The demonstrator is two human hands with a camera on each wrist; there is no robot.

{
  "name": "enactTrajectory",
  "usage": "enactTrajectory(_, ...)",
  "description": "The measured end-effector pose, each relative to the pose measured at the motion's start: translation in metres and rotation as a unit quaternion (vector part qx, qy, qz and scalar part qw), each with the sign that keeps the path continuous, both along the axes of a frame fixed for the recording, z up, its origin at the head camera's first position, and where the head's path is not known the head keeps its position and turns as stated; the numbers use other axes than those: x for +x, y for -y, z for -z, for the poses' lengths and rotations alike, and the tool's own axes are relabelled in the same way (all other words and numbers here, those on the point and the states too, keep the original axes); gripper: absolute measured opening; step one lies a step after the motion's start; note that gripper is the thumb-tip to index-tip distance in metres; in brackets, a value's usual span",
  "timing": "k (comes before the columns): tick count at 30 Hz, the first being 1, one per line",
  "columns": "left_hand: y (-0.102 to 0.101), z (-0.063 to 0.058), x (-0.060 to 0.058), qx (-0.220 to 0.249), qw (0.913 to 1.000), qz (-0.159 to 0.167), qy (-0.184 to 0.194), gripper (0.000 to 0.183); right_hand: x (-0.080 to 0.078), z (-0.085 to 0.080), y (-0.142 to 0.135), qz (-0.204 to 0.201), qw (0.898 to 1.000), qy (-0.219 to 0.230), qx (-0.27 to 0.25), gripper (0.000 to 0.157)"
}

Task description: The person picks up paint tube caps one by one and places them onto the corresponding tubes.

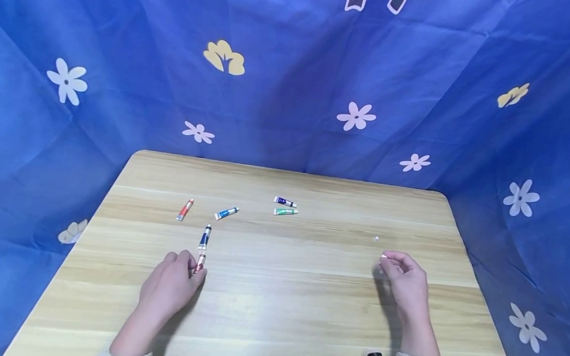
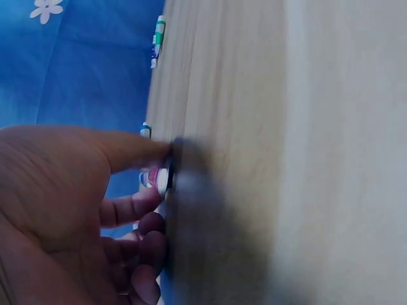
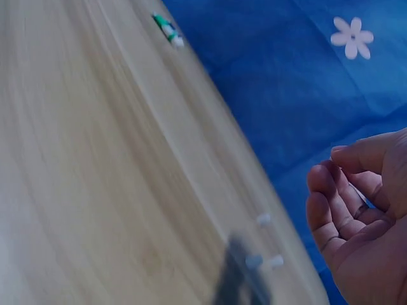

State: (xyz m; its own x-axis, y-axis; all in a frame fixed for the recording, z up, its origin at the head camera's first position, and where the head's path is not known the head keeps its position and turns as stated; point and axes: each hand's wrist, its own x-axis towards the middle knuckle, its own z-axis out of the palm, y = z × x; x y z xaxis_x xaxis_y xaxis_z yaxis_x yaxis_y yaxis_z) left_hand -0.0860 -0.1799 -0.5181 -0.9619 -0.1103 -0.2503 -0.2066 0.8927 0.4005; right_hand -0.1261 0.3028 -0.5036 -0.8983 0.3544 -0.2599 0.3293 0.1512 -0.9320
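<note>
My left hand (image 1: 172, 282) pinches a small red-and-white paint tube (image 1: 200, 261) between thumb and fingers, low over the table at the left. Just beyond that tube's end lies a dark blue paint tube (image 1: 205, 236). In the left wrist view the fingers cover most of the held tube (image 2: 164, 178). My right hand (image 1: 407, 279) is at the right side of the table, thumb and index finger brought together at a tiny white piece (image 1: 384, 256). In the right wrist view the other fingers of that hand (image 3: 362, 210) curl inward, and the piece is hidden.
Farther back on the wooden table (image 1: 279, 316) lie a red tube (image 1: 185, 210), a blue tube (image 1: 227, 213), a purple tube (image 1: 285, 202) and a green tube (image 1: 285, 212). Small white bits (image 3: 264, 219) lie near my right hand. Blue cloth (image 1: 288, 93) hangs around the table.
</note>
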Motion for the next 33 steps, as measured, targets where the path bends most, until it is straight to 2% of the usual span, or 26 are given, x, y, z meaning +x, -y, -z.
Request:
enactTrajectory(3,-0.002,0.002,0.004,0.003,0.9998,-0.001,-0.02,0.023,0.001,-0.006,0.007,-0.015,1.0,-0.013,0.005,0.017)
enactTrajectory(6,-0.001,0.001,0.005,0.017,0.9995,-0.013,-0.021,0.022,0.003,-0.009,0.013,-0.032,0.999,-0.02,0.006,0.018)
enactTrajectory(9,-0.003,-0.005,0.005,0.058,0.9977,-0.022,-0.027,0.022,0.005,-0.011,0.018,-0.044,0.999,-0.022,0.009,0.022)
enactTrajectory(11,-0.006,-0.011,0.005,0.107,0.9937,-0.025,-0.023,0.023,0.005,-0.012,0.023,-0.05,0.999,-0.019,0.007,0.023)
enactTrajectory(14,-0.017,-0.022,0.005,0.193,0.9806,-0.03,-0.017,0.026,0.008,-0.014,0.035,-0.065,0.998,-0.018,0.005,0.025)
enactTrajectory(18,-0.04,-0.032,0.007,0.3,0.9533,-0.035,-0.005,0.025,0.011,-0.016,0.055,-0.105,0.994,-0.03,-0.009,0.025)
enactTrajectory(20,-0.052,-0.034,0.009,0.339,0.9403,-0.033,0.0,0.023,0.013,-0.018,0.065,-0.13,0.991,-0.041,-0.014,0.024)
enactTrajectory(22,-0.064,-0.036,0.01,0.362,0.9316,-0.029,0.005,0.022,0.015,-0.019,0.073,-0.152,0.987,-0.051,-0.012,0.022)
enactTrajectory(26,-0.082,-0.039,0.014,0.384,0.9229,-0.02,0.011,0.021,0.018,-0.021,0.084,-0.184,0.981,-0.068,0.0,0.018)
enactTrajectory(33,-0.099,-0.042,0.018,0.4,0.916,-0.006,0.026,0.019,0.03,-0.021,0.109,-0.235,0.97,-0.06,-0.004,0.015)
